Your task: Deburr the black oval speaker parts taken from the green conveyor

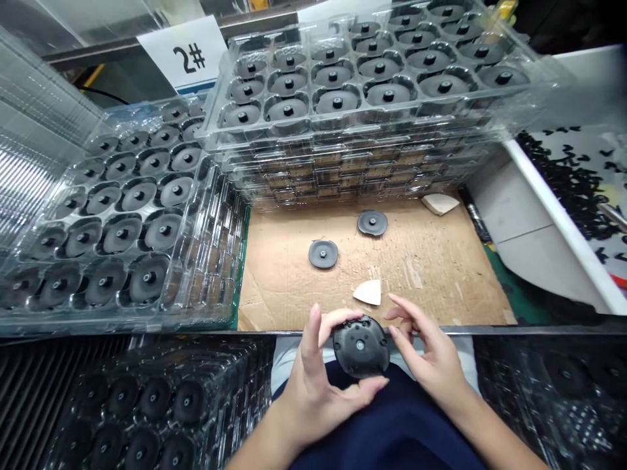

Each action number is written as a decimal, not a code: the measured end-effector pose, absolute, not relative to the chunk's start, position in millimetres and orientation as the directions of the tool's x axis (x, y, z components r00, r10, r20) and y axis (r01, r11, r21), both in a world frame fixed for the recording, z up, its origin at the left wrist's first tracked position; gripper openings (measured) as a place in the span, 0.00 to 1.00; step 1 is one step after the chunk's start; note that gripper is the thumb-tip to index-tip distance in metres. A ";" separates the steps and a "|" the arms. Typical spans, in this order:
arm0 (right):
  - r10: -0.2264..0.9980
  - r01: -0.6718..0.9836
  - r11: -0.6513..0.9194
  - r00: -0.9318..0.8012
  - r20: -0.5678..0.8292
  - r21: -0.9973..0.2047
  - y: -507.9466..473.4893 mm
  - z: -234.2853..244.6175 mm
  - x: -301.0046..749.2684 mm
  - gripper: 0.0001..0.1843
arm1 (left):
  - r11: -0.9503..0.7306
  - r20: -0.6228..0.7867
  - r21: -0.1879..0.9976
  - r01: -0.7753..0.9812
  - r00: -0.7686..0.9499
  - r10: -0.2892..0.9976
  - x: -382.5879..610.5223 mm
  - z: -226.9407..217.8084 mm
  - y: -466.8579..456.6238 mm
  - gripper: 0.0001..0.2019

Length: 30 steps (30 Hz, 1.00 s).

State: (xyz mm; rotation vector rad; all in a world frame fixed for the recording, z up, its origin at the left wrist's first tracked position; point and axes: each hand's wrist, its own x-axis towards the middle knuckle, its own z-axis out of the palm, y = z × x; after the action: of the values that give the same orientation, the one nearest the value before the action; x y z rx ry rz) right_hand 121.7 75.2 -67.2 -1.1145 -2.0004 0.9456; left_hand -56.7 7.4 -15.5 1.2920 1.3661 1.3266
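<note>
Left hand (pixel 313 391) grips a black plastic disc (pixel 361 346), fingers (pixel 311 333) clamped on its rim.
Right hand (pixel 431 359) spread open just beside it; 2 more discs (pixel 323 254) lie on cardboard (pixel 431 261); stacked clear trays (pixel 362 85) look filled.

At eleven o'clock, a white card (pixel 179 55) is showing "2#" in large black print, a blue stripe running along its lower edge. It is standing just behind a stack of clear plastic trays (pixel 353 124), its lower corner hidden by them.
</note>
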 end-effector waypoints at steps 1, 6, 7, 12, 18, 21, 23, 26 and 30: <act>0.876 0.395 0.397 -0.433 0.213 -0.828 75.4 -63.4 123.8 0.25 | -0.086 0.105 0.987 0.138 -0.141 0.984 -57.1 -14.0 6.9 0.53; 0.714 0.214 0.544 -0.625 0.315 -0.811 84.3 -35.8 128.7 0.16 | 0.042 -0.028 0.994 0.097 -0.134 0.991 -56.8 -7.9 4.8 0.46; 0.683 0.173 0.548 -0.658 0.317 -0.819 84.8 -30.2 126.9 0.12 | 0.139 -0.138 0.990 0.003 -0.131 0.982 -55.7 -7.6 4.6 0.39; 0.673 0.100 0.504 -0.668 0.317 -0.858 89.8 -18.2 106.0 0.23 | 0.379 -0.477 0.833 -0.404 -0.175 0.861 -54.4 -6.4 1.9 0.19; 0.594 0.133 0.389 -0.792 0.138 -0.912 172.6 -45.3 73.9 0.25 | 0.320 -0.297 0.947 -0.006 -0.390 0.872 -98.5 29.8 -3.2 0.19; 0.430 0.181 0.322 -0.903 -0.027 -0.929 210.3 -64.9 59.5 0.15 | 0.316 -0.193 0.870 0.379 -0.328 0.925 -126.3 64.6 5.6 0.11; 0.342 0.220 0.294 -0.933 -0.113 -0.930 220.8 -77.5 53.7 0.14 | 0.225 -0.067 0.772 0.594 -0.277 0.959 -140.2 88.8 21.2 0.08; 0.268 0.261 0.262 -0.945 -0.190 -0.929 222.1 -92.5 50.6 0.14 | 0.063 0.056 0.579 0.813 -0.117 0.992 -153.0 123.3 63.7 0.07; 0.230 0.253 0.211 -0.952 -0.203 -0.944 219.6 -97.5 50.4 0.15 | -0.065 0.111 0.373 0.925 0.025 0.994 -160.3 158.3 159.0 0.07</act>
State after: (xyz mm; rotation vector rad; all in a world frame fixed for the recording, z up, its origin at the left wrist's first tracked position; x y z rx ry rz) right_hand 50.4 219.6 -97.5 -0.4907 -2.4589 1.9235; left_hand -160.3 159.0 158.3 2.0975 2.0018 0.5101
